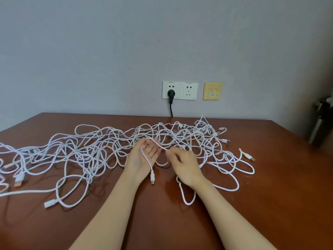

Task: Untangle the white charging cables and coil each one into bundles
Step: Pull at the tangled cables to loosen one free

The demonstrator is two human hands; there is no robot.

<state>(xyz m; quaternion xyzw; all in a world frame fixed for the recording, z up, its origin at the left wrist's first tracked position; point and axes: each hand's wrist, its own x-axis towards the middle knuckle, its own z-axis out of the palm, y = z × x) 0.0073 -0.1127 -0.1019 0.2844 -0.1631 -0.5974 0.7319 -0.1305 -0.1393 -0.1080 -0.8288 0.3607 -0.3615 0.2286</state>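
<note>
A wide tangle of white charging cables [93,150] sprawls across the brown table from the left edge to the right of centre. My left hand [144,156] lies palm up in the middle of it, with one white cable [146,160] draped over the palm. That cable's plug end [152,178] hangs down near my wrist. My right hand [183,165] pinches the same cable just right of the left palm, between thumb and fingers. Loose loops [188,199] lie under my right wrist.
The wooden table [270,195] meets a grey wall with two white sockets [180,90], one holding a black plug [170,93], and a yellow wall plate [212,91]. USB plugs [19,180] lie at the left. A dark metal object [320,121] stands at the right edge.
</note>
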